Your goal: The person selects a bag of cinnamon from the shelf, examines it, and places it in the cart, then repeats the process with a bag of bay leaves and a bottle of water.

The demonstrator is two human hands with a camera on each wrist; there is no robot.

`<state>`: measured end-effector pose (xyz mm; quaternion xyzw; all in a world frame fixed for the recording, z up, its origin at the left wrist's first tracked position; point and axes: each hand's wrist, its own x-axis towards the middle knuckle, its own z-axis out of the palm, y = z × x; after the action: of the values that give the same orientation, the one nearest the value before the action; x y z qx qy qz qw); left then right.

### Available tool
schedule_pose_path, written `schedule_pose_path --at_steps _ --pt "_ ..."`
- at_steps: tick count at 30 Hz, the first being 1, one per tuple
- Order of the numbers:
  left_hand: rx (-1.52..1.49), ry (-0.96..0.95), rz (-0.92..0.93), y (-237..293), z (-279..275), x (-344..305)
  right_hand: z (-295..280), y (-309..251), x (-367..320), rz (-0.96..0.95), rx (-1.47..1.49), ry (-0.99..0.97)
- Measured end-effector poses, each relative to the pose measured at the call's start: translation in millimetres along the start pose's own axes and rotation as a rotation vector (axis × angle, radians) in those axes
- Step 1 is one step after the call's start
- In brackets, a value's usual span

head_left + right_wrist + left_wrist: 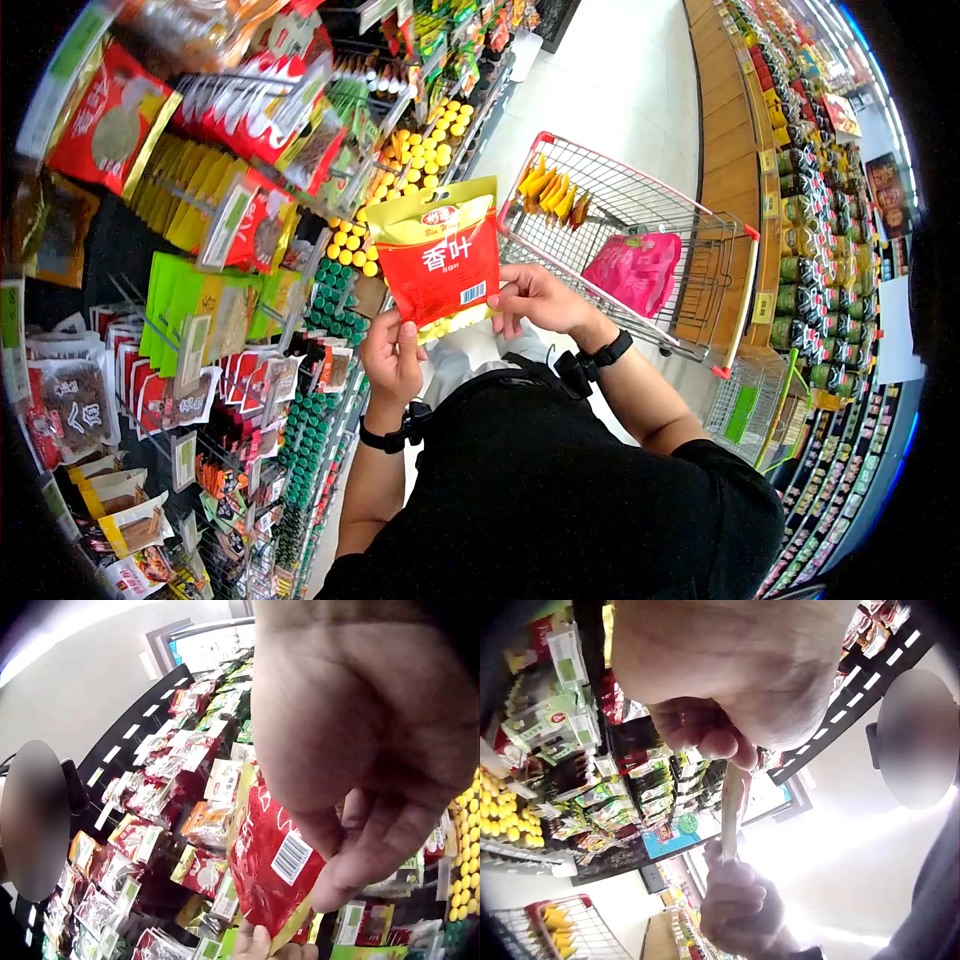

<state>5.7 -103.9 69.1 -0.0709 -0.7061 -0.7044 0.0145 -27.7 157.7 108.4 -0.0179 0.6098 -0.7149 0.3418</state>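
Note:
A red and gold packet of bay leaves [440,255] is held up before the chest, its printed face and barcode toward the head camera. My left hand [393,358] pinches its lower left corner, thumb in front. At the lower right edge, my right hand [545,300] pinches the packet between thumb and fingers. The left wrist view shows the packet edge-on as a thin strip [735,806], with the right hand [742,907] below it. In the right wrist view, the barcode [291,857] lies close to the right thumb.
A shopping cart [690,215] stands ahead to the right, with a pink bag [635,272] and several yellow packets [552,192] in it. Hanging seasoning packets [110,125] and yellow-capped bottles [410,155] fill the left shelf. A green-handled basket [745,410] is at right.

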Motion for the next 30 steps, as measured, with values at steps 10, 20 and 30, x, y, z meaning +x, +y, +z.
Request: schedule_pose_path --at_steps 10,20,30 --pt "0.552 -0.124 0.413 43.5 87.8 47.0 -103.3 -4.8 -51.0 -0.281 0.104 -0.032" --pt "0.828 -0.667 0.397 34.9 183.7 73.0 -164.0 31.2 -67.2 -0.268 0.269 0.012" --pt "0.745 -0.460 -0.169 35.8 224.8 97.7 -262.8 25.2 -74.7 -0.294 -0.190 -0.011"
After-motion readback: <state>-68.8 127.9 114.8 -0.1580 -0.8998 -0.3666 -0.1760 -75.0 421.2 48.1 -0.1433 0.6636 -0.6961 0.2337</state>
